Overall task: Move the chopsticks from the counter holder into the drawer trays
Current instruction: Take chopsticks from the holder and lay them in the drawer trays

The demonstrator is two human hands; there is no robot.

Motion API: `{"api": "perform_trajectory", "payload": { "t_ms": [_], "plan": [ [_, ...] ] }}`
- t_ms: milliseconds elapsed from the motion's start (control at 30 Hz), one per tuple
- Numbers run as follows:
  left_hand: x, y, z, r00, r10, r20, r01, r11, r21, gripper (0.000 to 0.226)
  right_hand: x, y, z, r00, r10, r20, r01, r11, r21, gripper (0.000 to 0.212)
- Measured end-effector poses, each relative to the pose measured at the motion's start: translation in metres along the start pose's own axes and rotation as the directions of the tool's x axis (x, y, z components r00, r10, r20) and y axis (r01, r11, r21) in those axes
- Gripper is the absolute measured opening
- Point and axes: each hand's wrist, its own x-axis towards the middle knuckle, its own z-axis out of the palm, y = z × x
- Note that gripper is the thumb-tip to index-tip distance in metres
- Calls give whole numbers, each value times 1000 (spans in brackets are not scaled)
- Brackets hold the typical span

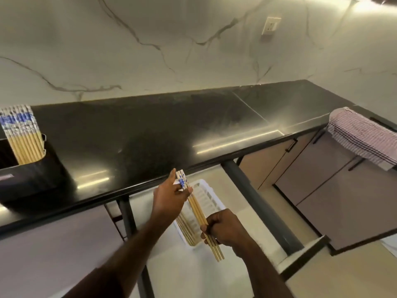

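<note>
A small bundle of bamboo chopsticks (198,212) with blue-and-white tops hangs over the open drawer. My left hand (170,198) holds its patterned top end, fingers partly straight. My right hand (223,229) grips the plain lower part, fingers curled round it. Under the bundle a white plastic tray (209,195) lies in the drawer (253,214), with several chopsticks (188,230) along its left side. At the far left of the counter a black holder (32,175) stands with many more chopsticks (22,134) upright in it.
The black countertop (163,130) runs across the view under a marble wall with a socket (271,25). A striped cloth (363,136) drapes over the counter's right edge. Brown cabinet doors (335,190) sit to the right of the drawer.
</note>
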Motion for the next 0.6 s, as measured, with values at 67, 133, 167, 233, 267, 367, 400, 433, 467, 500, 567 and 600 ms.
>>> {"api": "perform_trajectory", "payload": {
  "t_ms": [67, 133, 167, 233, 267, 367, 400, 433, 467, 500, 567, 600],
  "plan": [
    [3, -23, 14, 999, -47, -2, 47, 993, 113, 76, 15, 15, 1, 996, 72, 48, -72, 997, 7, 16],
    [10, -45, 23, 996, -94, 1, 93, 981, 169, 69, 31, 25, 6, 990, 116, 84, -114, 993, -28, 17],
    [14, -55, 25, 995, -102, 13, 98, 977, 192, 62, 39, 28, 8, 987, 132, 92, -127, 990, -56, 16],
    [23, -74, 31, 995, -91, 51, 78, 971, 226, 45, 57, 32, 13, 981, 166, 98, -156, 983, -99, 14],
    [28, -83, 34, 995, -79, 66, 62, 970, 236, 36, 68, 34, 15, 979, 181, 96, -169, 978, -122, 15],
    [43, -104, 38, 990, -99, 103, 64, 953, 295, 36, 101, 36, 26, 971, 225, 75, -204, 955, -214, 22],
    [50, -111, 40, 986, -117, 116, 71, 935, 347, 42, 113, 36, 31, 970, 232, 71, -207, 943, -259, 27],
    [57, -117, 41, 983, -132, 128, 69, 912, 405, 45, 124, 37, 36, 970, 234, 66, -204, 930, -306, 32],
    [63, -124, 43, 979, -142, 143, 63, 890, 452, 43, 135, 37, 41, 970, 237, 57, -204, 917, -344, 36],
    [69, -129, 44, 975, -147, 164, 51, 875, 481, 38, 144, 37, 46, 969, 242, 45, -211, 910, -358, 39],
    [81, -138, 46, 964, -160, 215, 17, 836, 548, 29, 162, 39, 57, 965, 260, 19, -237, 904, -357, 36],
    [86, -143, 47, 956, -166, 243, -9, 807, 590, 31, 169, 39, 62, 965, 264, 1, -245, 896, -369, 33]
  ]
}}
